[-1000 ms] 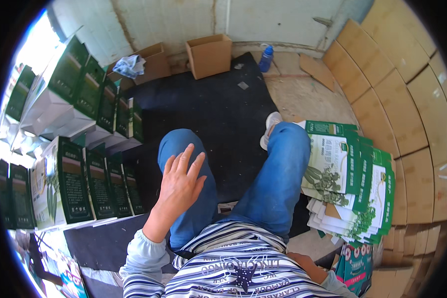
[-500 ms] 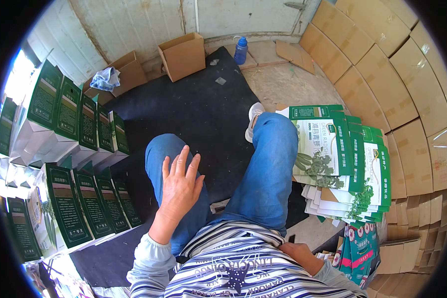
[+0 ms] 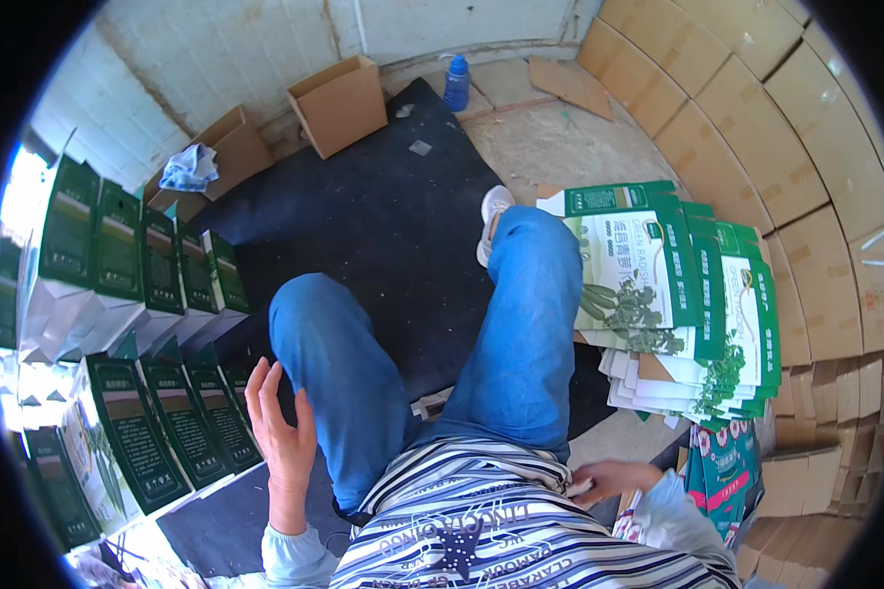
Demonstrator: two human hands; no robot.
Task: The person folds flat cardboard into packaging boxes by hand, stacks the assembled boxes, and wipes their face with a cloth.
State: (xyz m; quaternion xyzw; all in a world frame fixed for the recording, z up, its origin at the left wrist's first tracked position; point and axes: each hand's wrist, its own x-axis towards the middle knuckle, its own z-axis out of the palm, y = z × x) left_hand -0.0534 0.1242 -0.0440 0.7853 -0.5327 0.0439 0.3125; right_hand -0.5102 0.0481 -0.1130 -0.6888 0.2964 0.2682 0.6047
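My left hand [image 3: 287,437] is raised beside my left knee, fingers apart, with nothing in it. Close to its left stand folded green and white cartons [image 3: 145,432], set up in a row. My right hand [image 3: 614,479] is at my right hip, against the edge of my striped shirt [image 3: 452,510]. Its fingers are blurred and partly hidden, so I cannot make out whether they hold anything. Beyond my right knee lies a stack of flat green and white cartons [image 3: 624,260] printed with a radish plant.
More upright cartons [image 3: 118,240] stand at the far left. Open brown boxes [image 3: 340,106], a blue cloth [image 3: 190,169] and a blue bottle [image 3: 457,84] are along the wall. Stacked brown cartons [image 3: 756,128] line the right side. Teal printed packaging [image 3: 722,476] lies near my right arm.
My left hand has moved from above my left knee to the left and nearer to me. My right hand has shifted slightly outward at my hip. The view has tilted a little.
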